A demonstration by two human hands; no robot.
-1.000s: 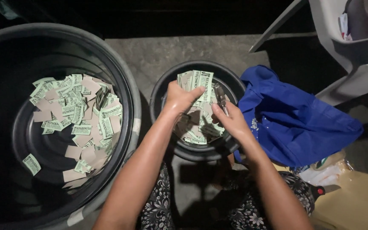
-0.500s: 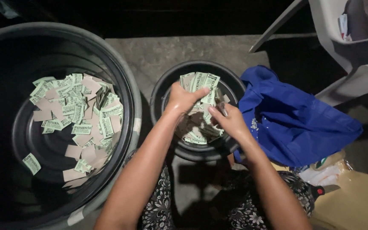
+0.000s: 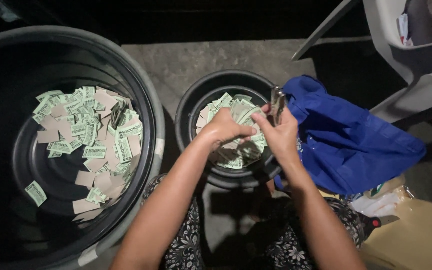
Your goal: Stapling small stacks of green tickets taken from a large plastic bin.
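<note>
Here, the ground is a rough grey concrete floor (image 3: 201, 57) in a dim space, lit mostly from above the hands, with a pale plastic chair (image 3: 416, 50) at the upper right and a yellowish sack (image 3: 421, 235) at the lower right. A small round black plastic bucket (image 3: 196, 100) stands on the concrete directly under both hands, heaped with small green-and-white printed paper labels (image 3: 236, 107). The left hand (image 3: 223, 127) is curled with its fingers (image 3: 243, 131) bent narrow, pinching a clutch of those labels just above the heap. The right hand (image 3: 281, 135) meets it from the other side, its fingertips touching the same labels, while its fingers (image 3: 271, 122) close around a slim metal tool (image 3: 277, 102) that stands upright beyond the knuckles; its kind cannot be told. Just right of the right fingers, a crumpled blue fabric bag (image 3: 351, 135) lies against the bucket. Well to the left of the left fingers sits a large round black plastic tub (image 3: 151, 125) holding a looser scatter of green and tan paper slips (image 3: 91, 135).
</note>
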